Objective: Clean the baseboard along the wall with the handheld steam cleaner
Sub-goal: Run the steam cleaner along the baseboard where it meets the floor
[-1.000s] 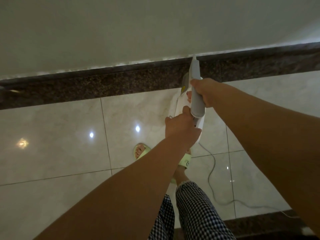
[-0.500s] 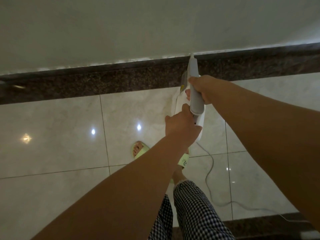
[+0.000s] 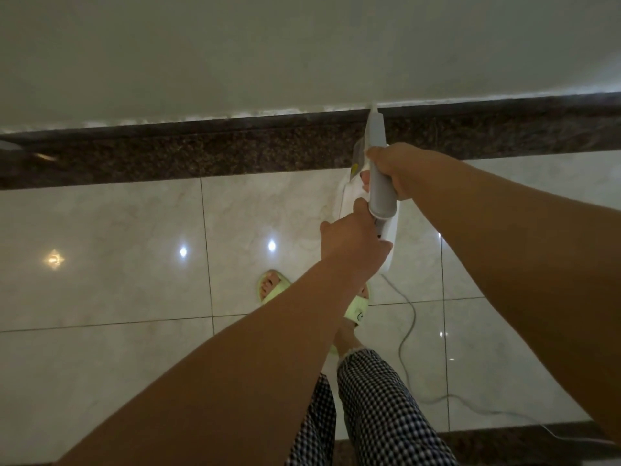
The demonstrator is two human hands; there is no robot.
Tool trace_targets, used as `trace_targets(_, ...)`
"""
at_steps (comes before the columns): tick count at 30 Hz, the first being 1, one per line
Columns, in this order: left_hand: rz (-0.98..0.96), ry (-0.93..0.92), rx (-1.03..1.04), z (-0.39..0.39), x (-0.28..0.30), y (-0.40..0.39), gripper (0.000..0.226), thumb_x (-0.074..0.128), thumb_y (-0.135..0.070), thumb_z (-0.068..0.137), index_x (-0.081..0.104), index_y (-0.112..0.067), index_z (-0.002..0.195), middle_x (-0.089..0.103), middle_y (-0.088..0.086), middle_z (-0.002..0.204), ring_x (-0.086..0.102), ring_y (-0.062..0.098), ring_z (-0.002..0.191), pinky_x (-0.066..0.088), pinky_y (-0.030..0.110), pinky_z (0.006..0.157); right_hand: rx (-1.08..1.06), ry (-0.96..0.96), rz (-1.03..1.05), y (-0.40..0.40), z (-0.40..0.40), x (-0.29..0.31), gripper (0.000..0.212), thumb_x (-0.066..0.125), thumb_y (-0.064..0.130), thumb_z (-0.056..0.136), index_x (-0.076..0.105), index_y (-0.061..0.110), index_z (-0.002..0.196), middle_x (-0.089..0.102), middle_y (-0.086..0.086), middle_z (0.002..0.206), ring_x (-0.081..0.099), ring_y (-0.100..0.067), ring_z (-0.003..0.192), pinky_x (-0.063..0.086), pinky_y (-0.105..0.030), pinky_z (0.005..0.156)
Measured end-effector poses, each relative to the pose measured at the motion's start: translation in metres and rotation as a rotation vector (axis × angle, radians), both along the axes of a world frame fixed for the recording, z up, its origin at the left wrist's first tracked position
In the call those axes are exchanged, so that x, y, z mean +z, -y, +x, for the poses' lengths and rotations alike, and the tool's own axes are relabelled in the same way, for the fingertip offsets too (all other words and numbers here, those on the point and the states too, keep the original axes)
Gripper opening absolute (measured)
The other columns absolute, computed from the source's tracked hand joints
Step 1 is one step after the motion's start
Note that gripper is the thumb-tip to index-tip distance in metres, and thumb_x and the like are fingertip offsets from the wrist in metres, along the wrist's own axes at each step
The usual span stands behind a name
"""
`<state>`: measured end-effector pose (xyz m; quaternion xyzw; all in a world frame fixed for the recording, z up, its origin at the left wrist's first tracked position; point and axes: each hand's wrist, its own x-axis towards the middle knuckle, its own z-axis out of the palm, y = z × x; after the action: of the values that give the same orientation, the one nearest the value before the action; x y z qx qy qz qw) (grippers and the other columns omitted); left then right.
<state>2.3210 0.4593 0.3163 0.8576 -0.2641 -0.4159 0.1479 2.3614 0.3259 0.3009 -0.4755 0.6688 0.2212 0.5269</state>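
A white and grey handheld steam cleaner (image 3: 379,183) points at the dark speckled stone baseboard (image 3: 201,153), its nozzle tip touching the baseboard's top edge where it meets the pale wall. My right hand (image 3: 396,169) grips the grey upper handle. My left hand (image 3: 353,243) grips the white rear body just below; the fingers are hidden behind the cleaner.
Glossy pale floor tiles (image 3: 117,264) lie below the baseboard. The grey power cord (image 3: 408,331) trails down to the right across the floor. My feet in green slippers (image 3: 272,285) stand under the arms. A dark strip (image 3: 504,442) runs along the lower right.
The cleaner and both hands have shifted slightly to the right along the baseboard, the nozzle staying at its top edge.
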Motion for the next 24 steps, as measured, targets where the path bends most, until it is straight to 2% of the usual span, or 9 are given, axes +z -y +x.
trace_targets(1,0.000,0.000,0.002,0.000,0.000,-0.001,0.045,0.065,-0.040,0.084,0.038,-0.019,0.114,0.065,-0.005,0.100,0.064,0.022,0.095,0.040,0.043,0.095,0.003,0.002,0.001,-0.001,0.000,0.000,0.047,0.059,0.043,0.092,0.048,0.014,0.126,0.065,-0.004,0.111,0.062,-0.016,0.089,0.047,-0.030,0.063)
trace_targets(5,0.004,0.002,0.015,0.000,0.000,-0.005,0.045,0.065,-0.040,0.084,0.037,-0.020,0.114,0.065,-0.005,0.098,0.064,0.021,0.095,0.040,0.041,0.094,-0.005,0.013,0.006,-0.005,0.001,0.002,0.045,0.060,0.041,0.093,0.048,0.013,0.126,0.065,-0.005,0.110,0.060,-0.015,0.078,0.043,-0.029,0.050)
trace_targets(7,0.007,0.009,0.019,0.000,0.000,-0.007,0.047,0.065,-0.041,0.085,0.037,-0.020,0.116,0.065,-0.005,0.099,0.064,0.021,0.096,0.039,0.042,0.095,0.003,0.013,0.001,-0.007,0.002,0.002,0.045,0.060,0.041,0.093,0.048,0.013,0.126,0.065,-0.005,0.109,0.060,-0.015,0.077,0.043,-0.029,0.049)
trace_targets(12,0.014,0.014,0.029,0.002,-0.002,-0.012,0.050,0.066,-0.041,0.085,0.037,-0.020,0.120,0.064,-0.006,0.098,0.064,0.021,0.097,0.039,0.043,0.098,0.001,0.021,0.010,-0.013,0.004,-0.001,0.045,0.061,0.042,0.092,0.049,0.013,0.125,0.066,-0.004,0.108,0.063,-0.016,0.082,0.049,-0.030,0.062)
trace_targets(16,0.012,0.015,0.044,0.002,-0.004,-0.017,0.049,0.066,-0.040,0.085,0.038,-0.019,0.119,0.065,-0.006,0.097,0.064,0.021,0.095,0.039,0.044,0.097,0.008,0.023,-0.002,-0.017,0.005,-0.006,0.046,0.061,0.042,0.091,0.048,0.013,0.125,0.067,-0.004,0.107,0.064,-0.017,0.088,0.053,-0.033,0.080)
trace_targets(21,0.003,0.017,0.056,0.002,-0.002,-0.022,0.046,0.066,-0.039,0.084,0.038,-0.020,0.115,0.063,-0.007,0.093,0.064,0.021,0.092,0.039,0.043,0.096,0.031,0.037,-0.001,-0.022,0.005,-0.007,0.042,0.060,0.043,0.092,0.050,0.013,0.119,0.066,-0.003,0.097,0.063,-0.015,0.080,0.052,-0.032,0.077)
trace_targets(24,0.002,0.018,0.058,0.001,-0.003,-0.026,0.047,0.065,-0.039,0.084,0.037,-0.020,0.116,0.062,-0.007,0.091,0.064,0.020,0.092,0.039,0.042,0.095,0.043,0.039,0.004,-0.026,0.006,-0.006,0.042,0.060,0.042,0.092,0.049,0.013,0.121,0.066,-0.004,0.102,0.063,-0.015,0.080,0.050,-0.030,0.063)
